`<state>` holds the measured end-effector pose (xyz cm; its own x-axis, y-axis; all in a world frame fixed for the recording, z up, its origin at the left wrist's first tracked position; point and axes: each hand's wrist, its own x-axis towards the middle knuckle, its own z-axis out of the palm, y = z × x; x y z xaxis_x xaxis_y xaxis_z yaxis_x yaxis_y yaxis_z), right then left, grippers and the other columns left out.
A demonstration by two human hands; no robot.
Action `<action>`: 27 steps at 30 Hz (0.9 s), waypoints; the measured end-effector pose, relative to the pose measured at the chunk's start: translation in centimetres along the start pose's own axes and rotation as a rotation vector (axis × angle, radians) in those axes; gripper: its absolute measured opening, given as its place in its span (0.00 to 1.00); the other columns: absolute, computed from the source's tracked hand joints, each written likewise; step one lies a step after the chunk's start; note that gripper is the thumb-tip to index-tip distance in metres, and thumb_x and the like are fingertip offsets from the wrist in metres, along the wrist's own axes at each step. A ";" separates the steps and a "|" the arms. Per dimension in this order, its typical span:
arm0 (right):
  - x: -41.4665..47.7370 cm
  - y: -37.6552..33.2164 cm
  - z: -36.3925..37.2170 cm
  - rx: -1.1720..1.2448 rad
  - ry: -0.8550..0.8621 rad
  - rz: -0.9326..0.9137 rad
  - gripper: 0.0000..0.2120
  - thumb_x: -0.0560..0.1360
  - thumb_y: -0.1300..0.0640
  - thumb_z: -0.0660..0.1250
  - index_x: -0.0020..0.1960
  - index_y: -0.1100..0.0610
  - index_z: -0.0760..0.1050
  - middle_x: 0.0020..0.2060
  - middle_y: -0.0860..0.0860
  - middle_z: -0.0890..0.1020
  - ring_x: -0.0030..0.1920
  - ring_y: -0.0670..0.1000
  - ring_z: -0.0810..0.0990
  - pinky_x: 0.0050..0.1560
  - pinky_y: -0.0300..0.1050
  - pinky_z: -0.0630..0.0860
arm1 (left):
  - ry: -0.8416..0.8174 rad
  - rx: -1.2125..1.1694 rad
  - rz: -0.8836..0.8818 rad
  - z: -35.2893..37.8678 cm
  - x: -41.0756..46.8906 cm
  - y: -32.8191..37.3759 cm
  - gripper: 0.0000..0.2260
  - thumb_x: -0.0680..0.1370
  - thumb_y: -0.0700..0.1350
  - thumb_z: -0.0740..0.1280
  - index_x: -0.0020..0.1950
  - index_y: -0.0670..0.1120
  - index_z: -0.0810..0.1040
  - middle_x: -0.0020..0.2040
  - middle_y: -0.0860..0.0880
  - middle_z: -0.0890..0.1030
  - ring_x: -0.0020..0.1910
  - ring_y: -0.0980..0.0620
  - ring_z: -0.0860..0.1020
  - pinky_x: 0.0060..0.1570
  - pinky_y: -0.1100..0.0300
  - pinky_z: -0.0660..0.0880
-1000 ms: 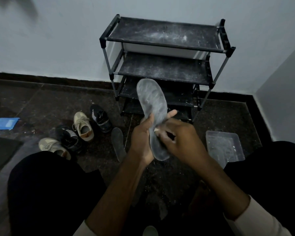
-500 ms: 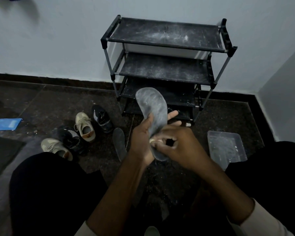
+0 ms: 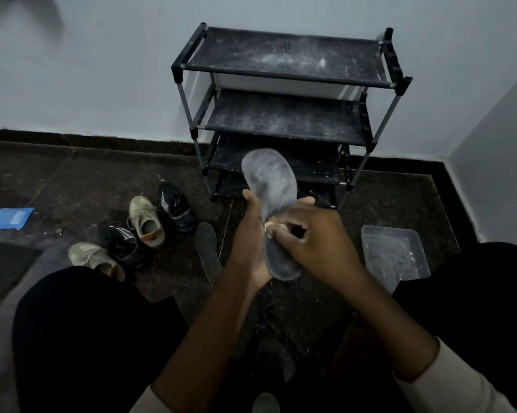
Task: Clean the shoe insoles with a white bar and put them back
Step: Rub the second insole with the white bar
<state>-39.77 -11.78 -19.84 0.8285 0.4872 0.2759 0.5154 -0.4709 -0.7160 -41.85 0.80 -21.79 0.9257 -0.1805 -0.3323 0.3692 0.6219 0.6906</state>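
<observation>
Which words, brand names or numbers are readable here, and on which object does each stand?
No text can be read.
Farther dark shoe: pale marks on its side, too blurred to read.
Blue packet: a pale patch, too small to read.

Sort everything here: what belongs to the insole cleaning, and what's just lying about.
Job: held insole, bar, floor insole, shoes.
Lying about: rack, tray, blue sheet.
</observation>
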 end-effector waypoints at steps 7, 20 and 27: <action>-0.9 -0.2 -1.1 0.155 -0.321 -0.025 0.04 0.76 0.60 0.74 0.50 0.55 0.86 0.43 0.45 0.86 0.44 0.42 0.84 0.45 0.38 0.80 | 0.077 -0.019 0.037 -1.5 0.1 0.0 0.41 0.81 0.72 0.48 0.65 0.37 0.79 0.63 0.37 0.82 0.63 0.43 0.81 0.61 0.46 0.78; -0.8 -0.3 -1.1 0.142 -0.428 -0.085 0.04 0.76 0.59 0.73 0.50 0.54 0.86 0.41 0.46 0.83 0.43 0.46 0.82 0.44 0.42 0.79 | 0.171 0.001 0.036 -1.2 -0.4 0.0 0.40 0.82 0.69 0.49 0.65 0.35 0.79 0.61 0.34 0.82 0.59 0.42 0.84 0.53 0.50 0.81; -0.7 -0.2 -0.1 0.022 -0.088 -0.077 0.05 0.76 0.60 0.73 0.50 0.54 0.85 0.43 0.45 0.83 0.44 0.43 0.81 0.46 0.40 0.78 | 0.143 -0.006 0.025 -0.5 -0.3 -0.2 0.36 0.83 0.67 0.50 0.62 0.36 0.80 0.57 0.38 0.85 0.56 0.44 0.85 0.55 0.49 0.81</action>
<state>-40.41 -12.10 -19.87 0.7634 0.5850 0.2740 0.5714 -0.4136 -0.7088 -42.21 1.13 -22.17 0.9133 -0.0553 -0.4035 0.3455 0.6297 0.6958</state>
